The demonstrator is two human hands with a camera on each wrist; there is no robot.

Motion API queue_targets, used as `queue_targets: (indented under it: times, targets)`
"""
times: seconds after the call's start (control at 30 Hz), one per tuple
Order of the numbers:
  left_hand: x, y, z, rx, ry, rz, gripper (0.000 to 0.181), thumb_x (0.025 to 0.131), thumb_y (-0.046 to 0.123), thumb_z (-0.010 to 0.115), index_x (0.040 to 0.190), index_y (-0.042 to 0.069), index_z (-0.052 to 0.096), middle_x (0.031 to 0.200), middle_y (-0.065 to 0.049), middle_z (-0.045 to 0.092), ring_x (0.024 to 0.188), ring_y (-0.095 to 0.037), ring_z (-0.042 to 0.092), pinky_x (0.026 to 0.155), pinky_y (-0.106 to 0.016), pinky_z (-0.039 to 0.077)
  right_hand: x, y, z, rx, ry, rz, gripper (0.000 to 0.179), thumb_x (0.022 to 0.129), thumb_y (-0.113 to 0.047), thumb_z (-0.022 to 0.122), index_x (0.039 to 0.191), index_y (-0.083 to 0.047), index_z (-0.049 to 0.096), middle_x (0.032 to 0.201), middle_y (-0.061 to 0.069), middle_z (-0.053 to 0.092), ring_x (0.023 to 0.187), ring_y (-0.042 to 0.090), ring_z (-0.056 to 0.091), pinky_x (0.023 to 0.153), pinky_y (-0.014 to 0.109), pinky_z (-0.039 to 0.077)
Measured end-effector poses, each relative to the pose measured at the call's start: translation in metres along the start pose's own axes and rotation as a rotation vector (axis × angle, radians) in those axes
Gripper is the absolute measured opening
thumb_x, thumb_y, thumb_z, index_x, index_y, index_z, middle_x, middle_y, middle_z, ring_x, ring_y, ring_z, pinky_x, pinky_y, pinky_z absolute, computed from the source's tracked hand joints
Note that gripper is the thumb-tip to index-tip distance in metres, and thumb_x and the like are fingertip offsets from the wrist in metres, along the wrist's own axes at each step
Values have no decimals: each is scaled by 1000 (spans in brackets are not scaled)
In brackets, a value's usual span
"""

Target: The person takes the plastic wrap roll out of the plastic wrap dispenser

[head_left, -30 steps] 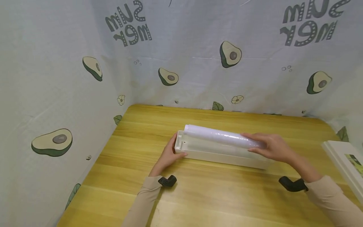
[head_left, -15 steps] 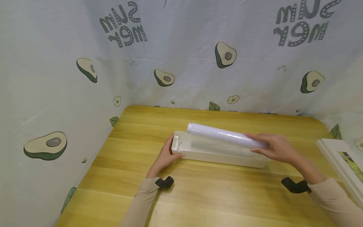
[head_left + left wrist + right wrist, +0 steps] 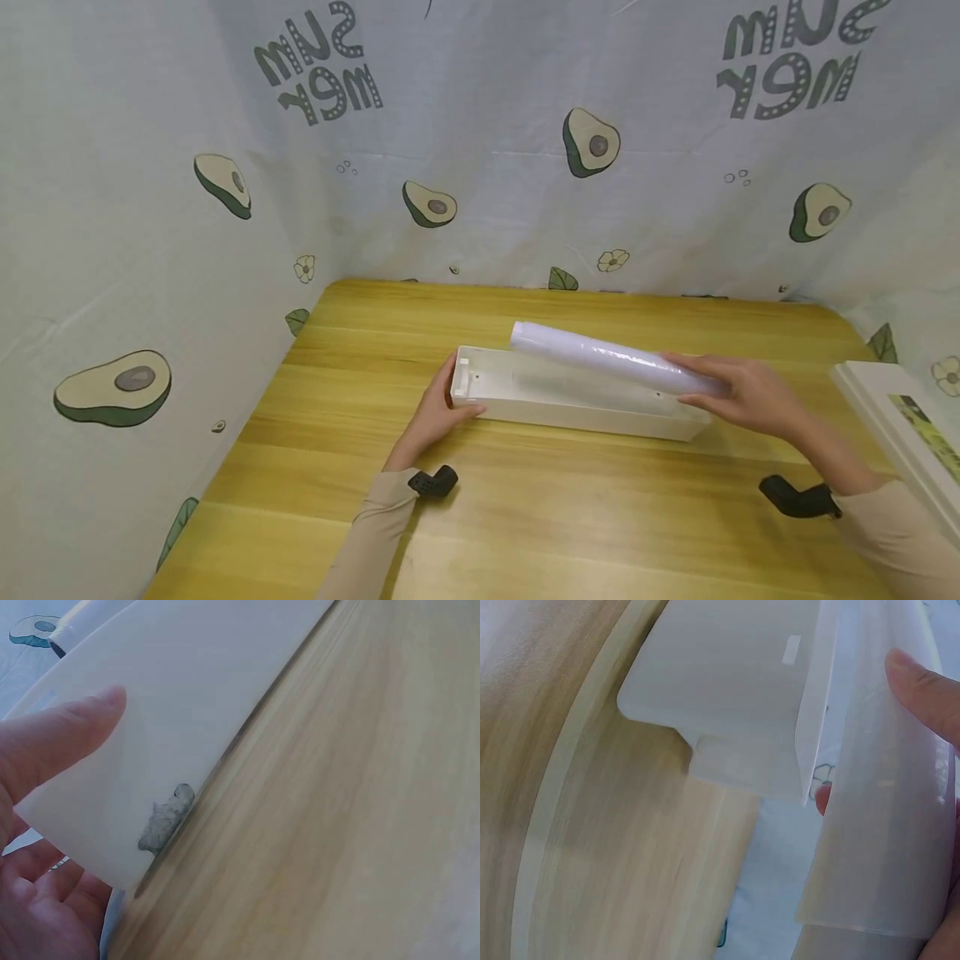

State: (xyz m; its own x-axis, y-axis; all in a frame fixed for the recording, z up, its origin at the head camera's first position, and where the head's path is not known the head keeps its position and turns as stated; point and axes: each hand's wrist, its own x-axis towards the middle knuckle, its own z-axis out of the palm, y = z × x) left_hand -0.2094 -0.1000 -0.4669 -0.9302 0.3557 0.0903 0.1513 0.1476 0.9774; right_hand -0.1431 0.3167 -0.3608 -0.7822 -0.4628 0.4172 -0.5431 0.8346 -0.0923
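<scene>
A long white plastic box (image 3: 581, 417), open at the top like a cling film dispenser, lies on the wooden table. My left hand (image 3: 431, 421) grips its left end, thumb against the front wall and fingers around the end. In the left wrist view, the thumb (image 3: 71, 731) presses that wall near a grey scuffed patch (image 3: 166, 823). Above the box, tilted with its left end higher, is a roll of cling film (image 3: 600, 352). My right hand (image 3: 761, 402) holds the roll by its right end. The right wrist view shows the roll (image 3: 885, 802) apart from the box.
At the right table edge lies a flat white piece (image 3: 873, 396) with a green label. A white curtain (image 3: 495, 100) with avocado prints hangs behind and at the left. The wooden table top (image 3: 570, 517) stretches in front of the box.
My right hand has carried the cling film roll slightly to the right over the box, so more of the box's inside shows. The left hand keeps its grip. The head view has shifted a little.
</scene>
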Motion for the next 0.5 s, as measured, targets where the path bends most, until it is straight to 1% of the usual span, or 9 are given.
queue_targets:
  times: [0.1,0.2,0.33,0.4,0.5]
  targets:
    - [2,1,0,-7,-1,3,98,77,2,74,152,12,12,154,-14,27,136,-32,35,109,-46,33,-3,2,-3,-4,17,-4,70,61,-21,84,126,-26,61,101,12,73,65,4,54,53,21,40]
    - [0,12,-1,-11,-18,14,97,77,0,73,151,6,11,153,-19,26,135,-36,36,108,-47,35,-5,4,-5,-20,9,10,69,61,-23,84,126,-27,60,101,12,73,67,8,57,54,23,43]
    - [-6,28,-2,-10,-46,4,96,78,1,72,150,2,9,153,-21,25,136,-37,33,110,-48,33,-8,6,-7,-41,6,13,69,61,-25,84,126,-28,60,99,10,73,68,12,61,55,26,47]
    - [-7,30,-2,-9,-49,-11,96,79,0,72,151,3,9,154,-20,24,138,-36,30,111,-48,31,-9,7,-7,-42,16,4,70,60,-24,85,126,-27,61,98,10,73,68,13,62,55,27,48]
    - [-10,31,-2,-4,-45,-17,95,78,0,72,150,2,10,154,-20,24,138,-35,30,111,-47,31,-12,7,-6,-44,34,-9,70,58,-22,85,124,-26,62,97,10,74,67,13,62,54,27,47]
